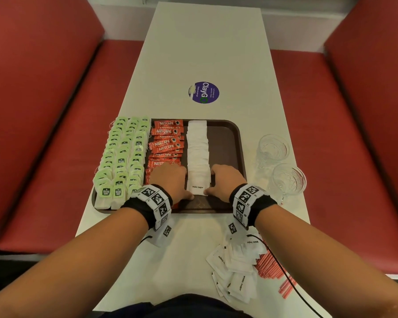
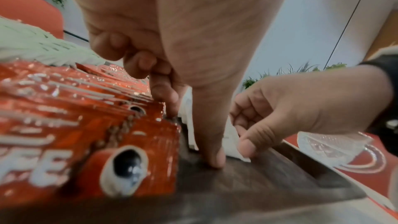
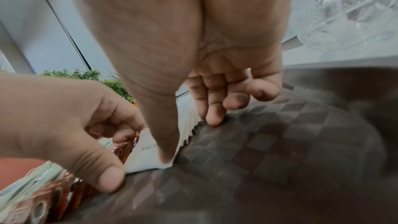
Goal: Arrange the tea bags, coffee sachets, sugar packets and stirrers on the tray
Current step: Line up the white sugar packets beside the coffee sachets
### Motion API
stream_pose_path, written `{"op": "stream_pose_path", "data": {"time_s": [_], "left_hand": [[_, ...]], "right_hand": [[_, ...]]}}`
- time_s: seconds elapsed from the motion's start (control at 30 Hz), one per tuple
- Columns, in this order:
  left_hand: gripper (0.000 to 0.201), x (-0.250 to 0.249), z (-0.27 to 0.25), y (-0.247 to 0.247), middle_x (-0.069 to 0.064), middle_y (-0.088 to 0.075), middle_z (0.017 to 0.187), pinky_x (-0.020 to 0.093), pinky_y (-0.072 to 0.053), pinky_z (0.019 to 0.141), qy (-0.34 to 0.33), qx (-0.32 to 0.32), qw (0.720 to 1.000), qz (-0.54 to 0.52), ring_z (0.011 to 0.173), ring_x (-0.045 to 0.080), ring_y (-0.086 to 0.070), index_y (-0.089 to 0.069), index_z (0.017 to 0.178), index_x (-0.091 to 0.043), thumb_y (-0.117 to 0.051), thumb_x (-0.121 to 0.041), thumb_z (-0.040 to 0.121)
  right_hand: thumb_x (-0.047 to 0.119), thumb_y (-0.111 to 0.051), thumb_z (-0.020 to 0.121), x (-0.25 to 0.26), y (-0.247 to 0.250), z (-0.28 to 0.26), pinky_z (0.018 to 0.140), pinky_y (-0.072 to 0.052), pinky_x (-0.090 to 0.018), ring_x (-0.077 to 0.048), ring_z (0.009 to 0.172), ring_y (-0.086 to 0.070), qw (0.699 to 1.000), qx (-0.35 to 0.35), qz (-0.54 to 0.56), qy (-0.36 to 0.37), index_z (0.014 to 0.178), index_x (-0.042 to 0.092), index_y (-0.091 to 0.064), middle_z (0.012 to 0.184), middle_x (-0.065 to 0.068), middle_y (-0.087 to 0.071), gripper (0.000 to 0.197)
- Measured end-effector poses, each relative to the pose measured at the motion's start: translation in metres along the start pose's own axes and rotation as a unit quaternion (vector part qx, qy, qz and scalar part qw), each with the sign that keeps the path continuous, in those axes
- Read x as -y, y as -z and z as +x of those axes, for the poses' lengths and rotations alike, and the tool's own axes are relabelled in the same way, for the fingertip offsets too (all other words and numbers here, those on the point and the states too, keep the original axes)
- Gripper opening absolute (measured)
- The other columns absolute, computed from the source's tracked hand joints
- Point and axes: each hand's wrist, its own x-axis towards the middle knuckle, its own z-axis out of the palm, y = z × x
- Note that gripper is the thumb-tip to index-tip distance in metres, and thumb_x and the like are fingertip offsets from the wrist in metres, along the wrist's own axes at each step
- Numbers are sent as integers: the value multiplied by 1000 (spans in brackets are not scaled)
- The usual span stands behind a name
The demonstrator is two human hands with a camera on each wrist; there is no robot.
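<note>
- The left hand (image 1: 170,180) reaches forward over the near edge of the tray (image 1: 225,134), palm down, resting on the near end of the coffee sachets (image 1: 167,143). Its fingers are curled down against the left side of the sugar packets (image 1: 197,157), and its thumb tip presses the tray floor at the near left corner of that row. The left wrist view shows it gripping nothing.
- The tray is brown and sits on the white worktop (image 1: 207,42). Across it, left to right, lie three rows running away from the person: green tea bags (image 1: 122,157) filling the left part, red coffee sachets in the middle, then the white sugar packets. The tray's right part is bare.
- The right hand (image 1: 225,177) mirrors the left, palm down on the other side of the sugar row. Its thumb tip touches the near right corner of the front packet, and its loosely bent fingers rest on the tray floor along the row's right edge. So the two hands bracket the near end of the sugar row between them.
- Right of the tray stand two clear glasses (image 1: 283,164) on the worktop.
- Near the person, on the right, lies a loose heap of more sugar packets (image 1: 237,269) partly over a bundle of red stirrers (image 1: 271,267), well apart from the tray.
</note>
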Motion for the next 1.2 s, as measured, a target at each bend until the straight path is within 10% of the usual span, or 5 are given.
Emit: {"op": "stream_pose_path", "data": {"time_s": [0.57,0.7,0.9,1.2], "left_hand": [[48,-16,-8,15,6,-65,107,38,-51,82,-7,-52,998,21,100,25,-61,-65,112,-16,-57,-58,90],[40,-34,-30,17,3,-64,111,38,-51,84,-107,-75,988,-80,103,25,-61,-63,119,-20,-55,-50,94],[31,-74,-55,-2,-2,-60,107,33,-48,79,-278,22,959,-50,98,21,-61,-65,110,-24,-58,-49,93],[68,-126,-67,-27,0,-58,110,37,-51,82,-303,76,950,10,101,23,-60,-59,123,-23,-65,-71,76]], "right_hand": [[36,-60,97,4,15,-11,88,-47,-34,-29,112,-61,1000,11,-26,-5,126,10,-55,120,-10,-64,39],[29,-62,95,-16,25,-43,102,-46,-35,-27,121,-58,1000,-16,12,11,139,14,-53,130,-8,-63,47],[24,-76,84,-47,21,-101,77,-47,-25,-13,89,-60,999,28,35,-2,113,19,-65,98,7,-64,31],[31,-81,77,-73,-11,-149,92,-49,-32,-19,109,-60,996,75,-40,-12,128,23,-59,122,4,-64,57]]}}
